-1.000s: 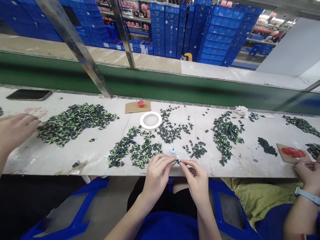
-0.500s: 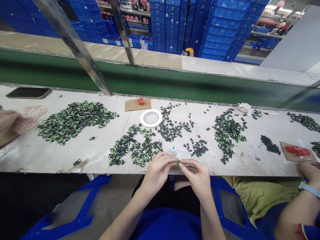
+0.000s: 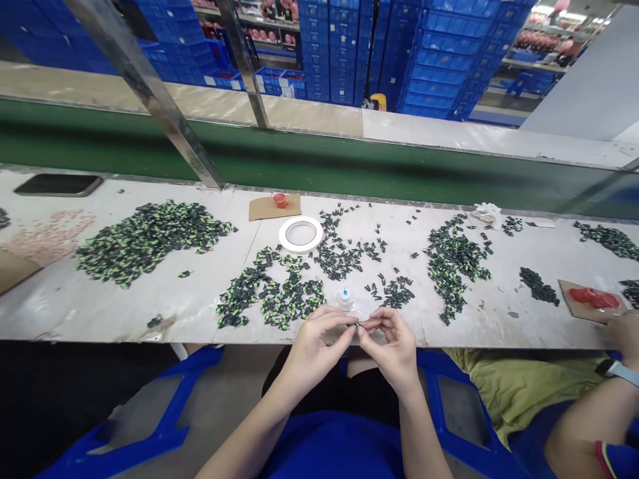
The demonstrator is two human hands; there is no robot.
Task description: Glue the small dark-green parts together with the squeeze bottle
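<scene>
My left hand and my right hand meet at the table's front edge, fingertips pinched together. Between them is a tiny black-and-green part, mostly covered by the fingers. Just beyond the fingertips stands a small clear bottle with a blue tip. Left of my hands lies a pile of black-and-green parts. Small plain black pieces are scattered behind and to the right. A white ring-shaped roll lies flat behind the near pile.
A red cup sits on cardboard at the back. Larger piles of black-and-green parts lie left and right. A phone rests far left. A co-worker's hand is at the right edge, near red containers.
My right fingers have curled in slightly while both hands stay together at the part. The co-worker's hand at far left has gone out of view; the one on the right has shifted.
</scene>
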